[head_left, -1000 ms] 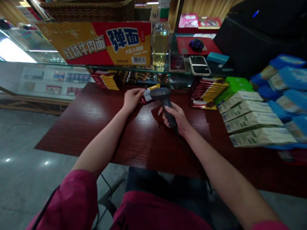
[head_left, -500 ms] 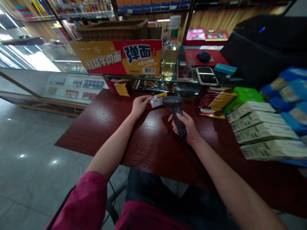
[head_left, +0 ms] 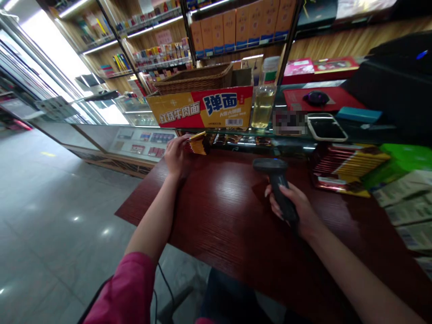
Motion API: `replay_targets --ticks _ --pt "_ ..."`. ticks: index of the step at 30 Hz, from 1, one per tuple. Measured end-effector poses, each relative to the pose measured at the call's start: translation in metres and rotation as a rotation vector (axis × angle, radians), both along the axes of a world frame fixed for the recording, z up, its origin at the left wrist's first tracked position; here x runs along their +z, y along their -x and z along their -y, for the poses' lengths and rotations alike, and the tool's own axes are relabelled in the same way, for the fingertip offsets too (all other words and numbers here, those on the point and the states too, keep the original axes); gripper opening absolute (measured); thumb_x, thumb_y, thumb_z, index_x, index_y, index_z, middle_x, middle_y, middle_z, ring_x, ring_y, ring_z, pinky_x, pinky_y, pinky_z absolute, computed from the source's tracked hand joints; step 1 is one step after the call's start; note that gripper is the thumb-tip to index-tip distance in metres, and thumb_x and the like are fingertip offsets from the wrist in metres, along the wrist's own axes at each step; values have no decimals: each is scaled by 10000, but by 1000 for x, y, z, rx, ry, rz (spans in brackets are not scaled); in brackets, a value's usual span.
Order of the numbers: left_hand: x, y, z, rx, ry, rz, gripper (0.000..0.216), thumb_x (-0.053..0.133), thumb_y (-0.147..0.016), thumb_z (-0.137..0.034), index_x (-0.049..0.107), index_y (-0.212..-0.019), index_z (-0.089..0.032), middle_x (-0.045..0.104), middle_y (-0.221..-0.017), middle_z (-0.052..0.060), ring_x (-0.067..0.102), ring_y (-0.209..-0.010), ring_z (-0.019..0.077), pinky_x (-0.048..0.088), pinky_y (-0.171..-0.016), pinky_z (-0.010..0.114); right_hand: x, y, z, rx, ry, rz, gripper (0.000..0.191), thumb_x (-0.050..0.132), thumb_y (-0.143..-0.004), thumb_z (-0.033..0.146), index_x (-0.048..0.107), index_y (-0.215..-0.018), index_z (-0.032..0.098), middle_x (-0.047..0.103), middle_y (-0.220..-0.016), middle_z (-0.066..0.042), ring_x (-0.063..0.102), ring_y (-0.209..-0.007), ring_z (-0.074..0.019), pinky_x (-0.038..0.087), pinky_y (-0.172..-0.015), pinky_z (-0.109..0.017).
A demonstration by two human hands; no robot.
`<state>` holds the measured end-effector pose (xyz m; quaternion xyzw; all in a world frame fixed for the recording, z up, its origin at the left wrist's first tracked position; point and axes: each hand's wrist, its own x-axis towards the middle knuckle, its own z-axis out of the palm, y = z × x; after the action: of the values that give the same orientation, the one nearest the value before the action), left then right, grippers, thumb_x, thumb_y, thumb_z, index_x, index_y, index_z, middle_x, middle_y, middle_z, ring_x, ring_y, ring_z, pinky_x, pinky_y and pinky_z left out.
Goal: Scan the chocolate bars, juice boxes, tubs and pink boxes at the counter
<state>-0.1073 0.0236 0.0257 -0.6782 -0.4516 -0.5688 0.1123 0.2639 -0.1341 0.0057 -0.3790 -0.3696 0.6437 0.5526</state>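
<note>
My left hand (head_left: 174, 155) is closed on a flat red-and-yellow wrapped snack bar (head_left: 196, 135), at the top of a stack of like bars (head_left: 199, 146) by the table's far left edge. Whether that bar rests on the stack or hovers just above it, I cannot tell. In my right hand (head_left: 295, 207) is a black barcode scanner (head_left: 285, 198), fingers wrapped round its handle. Its head points left above the dark red-brown table (head_left: 216, 220). Farther right lies a second stack of the same bars (head_left: 347, 166).
Behind the table, a glass counter holds a noodle carton (head_left: 202, 110) with a wicker basket (head_left: 195, 77), a bottle of yellowish liquid (head_left: 265, 99), a phone (head_left: 326, 127) and a mouse (head_left: 316, 97). A green package (head_left: 401, 159) and pale boxes (head_left: 411, 202) stand at right.
My left hand has carried the bar leftward from in front of the scanner to the left stack. My right hand still grips the scanner. The view has swung left and up.
</note>
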Motion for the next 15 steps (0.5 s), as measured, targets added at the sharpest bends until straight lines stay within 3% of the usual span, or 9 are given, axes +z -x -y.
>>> replay_targets --ticks 6,11,15 --pt "-10 26 -26 -66 74 -95 263 560 -1078 -312 781 -1211 -261 773 -1302 73 679 -1273 216 500 -1165 417 -2 -3 0 11 62 31 394 821 -836 515 694 -1050 209 668 -772 -28 487 -464 -99 406 -351 -207" --pt "-23 41 -47 43 116 -69 274 571 -1058 -282 780 -1234 -265 751 -1347 85 652 -1318 233 486 -1187 428 -1 -3 0 -7 91 42 401 822 -829 472 714 -1134 236 688 -869 -49 484 -486 -106 415 -349 -224" --pt "-24 36 -44 119 191 -125 403 556 -1033 -239 693 -1406 -301 643 -1531 68 552 -1458 248 404 -1255 476 -3 -4 0 -36 71 75 350 805 -836 477 751 -1104 258 683 -890 -72 482 -498 -123 408 -336 -241"
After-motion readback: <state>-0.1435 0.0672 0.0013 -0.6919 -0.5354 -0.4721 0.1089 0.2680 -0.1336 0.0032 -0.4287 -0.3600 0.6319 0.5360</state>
